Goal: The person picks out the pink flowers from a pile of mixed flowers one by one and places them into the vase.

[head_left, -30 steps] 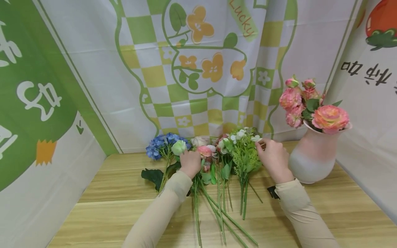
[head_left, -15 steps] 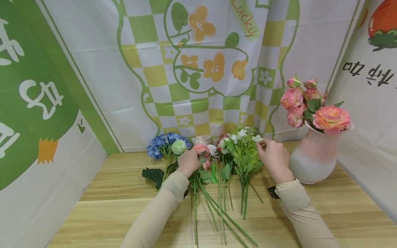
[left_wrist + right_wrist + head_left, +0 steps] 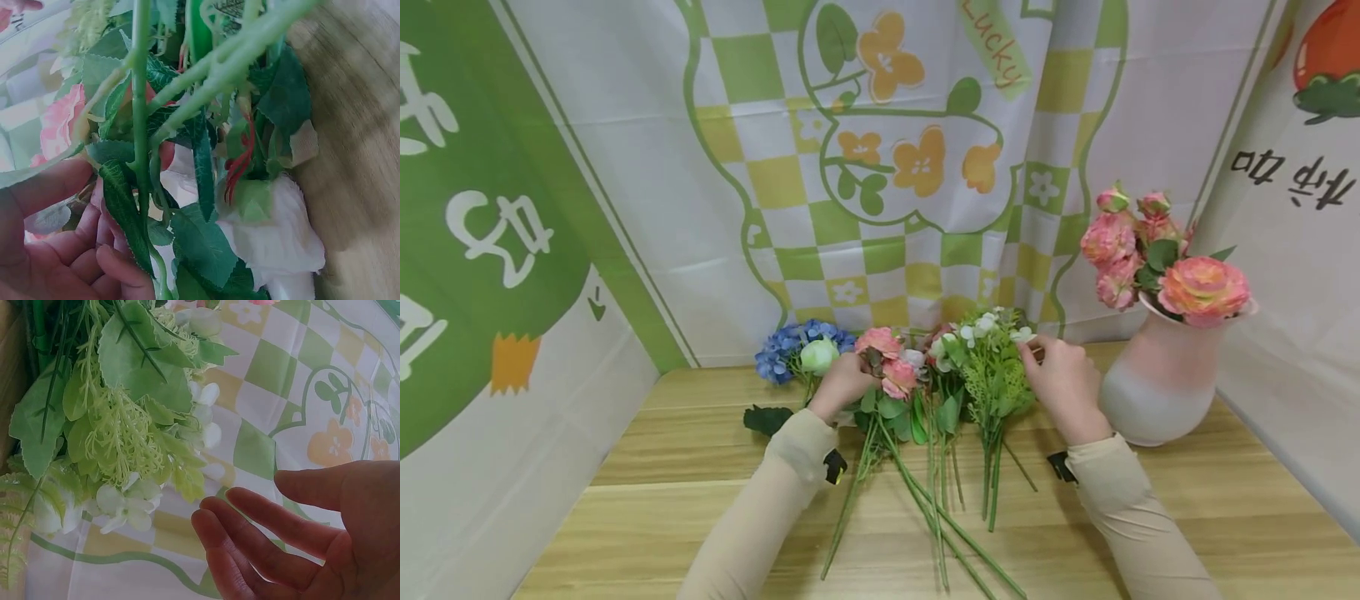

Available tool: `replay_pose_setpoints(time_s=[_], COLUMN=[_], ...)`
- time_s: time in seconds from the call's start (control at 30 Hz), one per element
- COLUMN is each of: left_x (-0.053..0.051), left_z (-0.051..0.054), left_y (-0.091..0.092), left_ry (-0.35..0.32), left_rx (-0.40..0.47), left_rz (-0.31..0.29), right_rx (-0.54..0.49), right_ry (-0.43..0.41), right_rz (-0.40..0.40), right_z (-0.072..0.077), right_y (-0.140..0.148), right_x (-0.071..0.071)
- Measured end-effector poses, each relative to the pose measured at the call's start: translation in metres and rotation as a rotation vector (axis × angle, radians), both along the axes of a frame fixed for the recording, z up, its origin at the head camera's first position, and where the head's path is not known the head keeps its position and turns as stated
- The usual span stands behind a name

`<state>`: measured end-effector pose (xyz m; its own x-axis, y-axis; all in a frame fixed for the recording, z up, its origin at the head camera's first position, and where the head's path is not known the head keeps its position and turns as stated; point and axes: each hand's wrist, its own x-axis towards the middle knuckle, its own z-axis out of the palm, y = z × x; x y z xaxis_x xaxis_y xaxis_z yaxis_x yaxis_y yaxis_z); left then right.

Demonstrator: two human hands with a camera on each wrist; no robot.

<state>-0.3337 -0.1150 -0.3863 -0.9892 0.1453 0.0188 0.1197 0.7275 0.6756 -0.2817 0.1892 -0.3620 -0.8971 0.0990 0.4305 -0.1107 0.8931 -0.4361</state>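
In the head view my left hand (image 3: 842, 385) is at the left of the pink flowers (image 3: 898, 379). The left wrist view shows the thumb and fingers of this left hand (image 3: 65, 240) pinching a thin stem beside a pink bloom (image 3: 61, 125); green leaves partly cover the fingers. A white rose (image 3: 275, 234) hangs to the right there. My right hand (image 3: 1063, 387) is beside the white-flowered green bunch (image 3: 996, 375). Its fingers, seen in the right wrist view, are relaxed and hold nothing, a little away from the white blossoms (image 3: 128, 506).
Blue flowers (image 3: 786, 354) and a pale green rose (image 3: 818, 357) lie left of the pink ones. Several green stems (image 3: 936, 521) point toward the front of the wooden table (image 3: 685, 517). A pink and white vase (image 3: 1161, 375) with pink flowers stands at the right.
My left hand has moved slightly left, and the pink flowers beside it have shifted and show more fully. One long stem has swung its lower end leftward. My right hand has stayed in place.
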Motion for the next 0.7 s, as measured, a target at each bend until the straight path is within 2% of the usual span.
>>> replay_pose_setpoints(time_s=[0.2, 0.3, 0.4, 0.57, 0.7], left_x=[0.0, 0.0, 0.0, 0.0, 0.0], left_z=[0.007, 0.011, 0.013, 0.017, 0.02], left_y=[-0.004, -0.007, -0.009, -0.013, -0.016], left_ry=[-0.116, -0.096, -0.083, -0.135, -0.143], left_rx=[0.116, 0.163, 0.25, 0.38, 0.412], left_rz=[0.055, 0.062, 0.043, 0.039, 0.066], right_rx=[0.002, -0.001, 0.001, 0.004, 0.0], right_ry=[-0.008, -0.008, -0.008, -0.003, 0.001], right_rz=[0.006, 0.006, 0.004, 0.006, 0.015], right_z=[-0.001, -0.002, -0.003, -0.004, -0.005], right_y=[0.0, -0.001, -0.001, -0.001, -0.002], right_x=[-0.001, -0.001, -0.001, -0.002, -0.003])
